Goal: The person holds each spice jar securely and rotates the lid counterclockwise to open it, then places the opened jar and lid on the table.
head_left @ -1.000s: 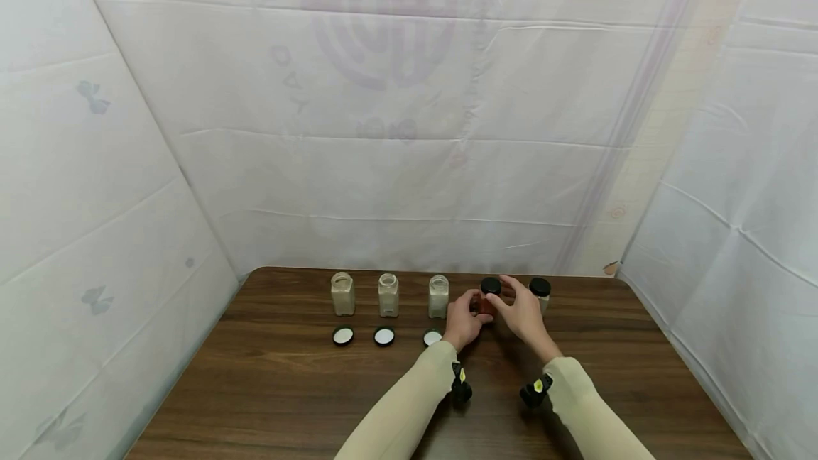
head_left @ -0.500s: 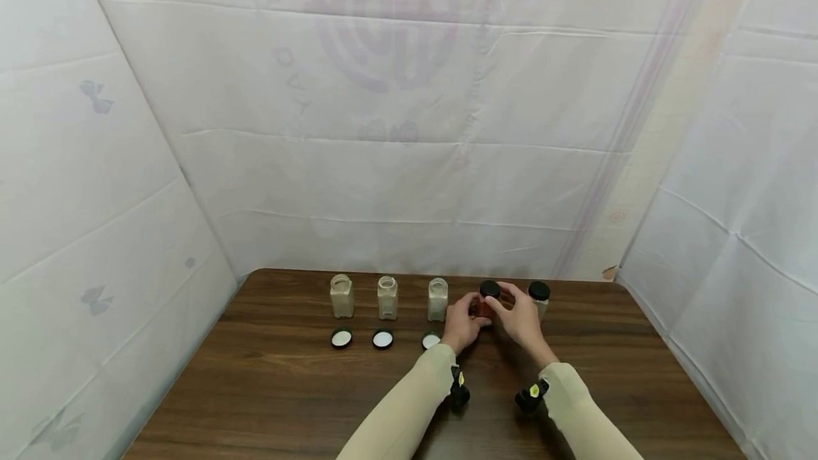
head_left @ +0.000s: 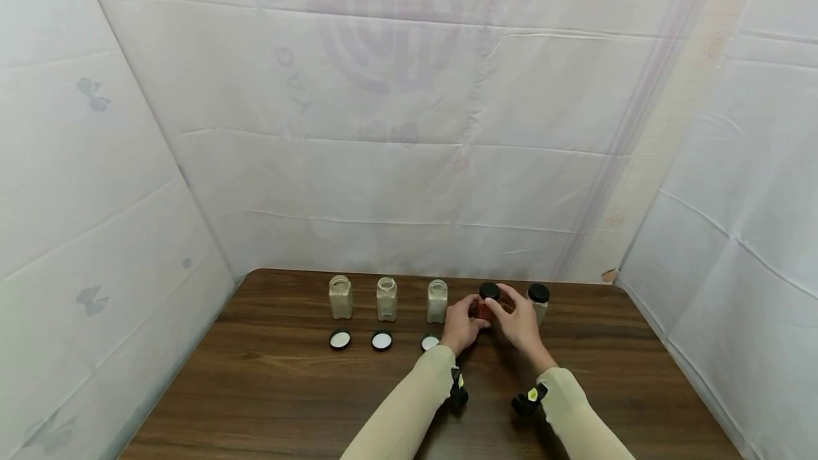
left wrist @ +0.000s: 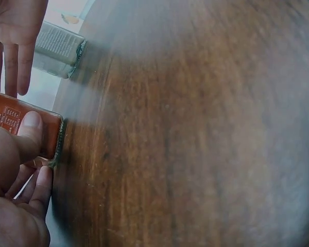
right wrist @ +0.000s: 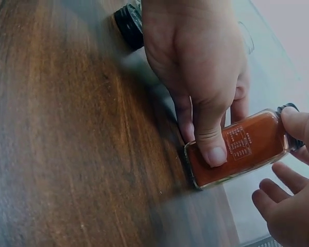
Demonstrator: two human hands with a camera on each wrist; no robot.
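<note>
A glass jar of red-orange powder (right wrist: 257,139) stands upright on the table, its black screw lid (head_left: 489,290) on top. My left hand (head_left: 461,325) grips the jar low on its body, with the thumb across the printed face in the right wrist view. With thumb and fingers, my right hand (head_left: 520,324) pinches the lid's rim; its other fingers are spread in the right wrist view. Just right of that hand is another jar (head_left: 540,310) of pale contents, also capped in black and partly hidden by the hand.
Left of my hands, three lidless jars of pale powder (head_left: 341,302) (head_left: 386,304) (head_left: 437,305) stand in a row. Before them lie black lids (head_left: 340,339) (head_left: 381,340) (head_left: 429,341), white insides up. White sheeting (head_left: 383,183) rises behind the brown table (head_left: 268,389).
The right wrist and forearm have swung slightly left while the fingers stay on the lid. The left hand keeps its grip on the jar. The head view has shifted a little.
</note>
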